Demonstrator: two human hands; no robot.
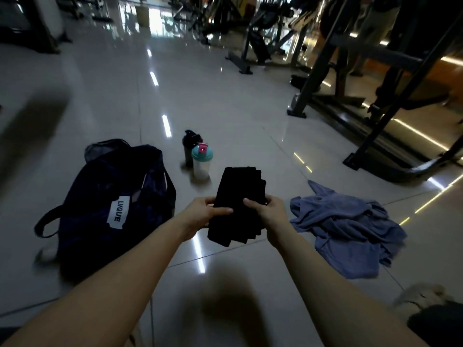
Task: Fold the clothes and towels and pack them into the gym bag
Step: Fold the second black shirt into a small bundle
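Low on the left of the glossy tiled floor, a dark navy gym bag with a white LVQUE label, slumped, one strap looped out on its left side; zip open or closed, impossible to tell in the dim light.

Just right of the bag, lifted clear of the tiles, a black garment folded into a narrow stack of layers; gripped on the bag-side edge by the left hand, thumb laid flat across the top, fingers curled underneath; held on the edge away from the bag by the right hand, thumb on top, fingers wrapped below; both forearms bare and stretched forward.

Farther right of the bag, past the black garment, a blue garment in a crumpled heap on the tiles, unfolded.

Beyond the bag's far right corner, two shaker bottles standing upright just beside each other: a black bottle behind, a pale bottle with teal lid and pink cap in front.

Well apart from the bag, far right, dark metal gym machine frames standing on the floor.
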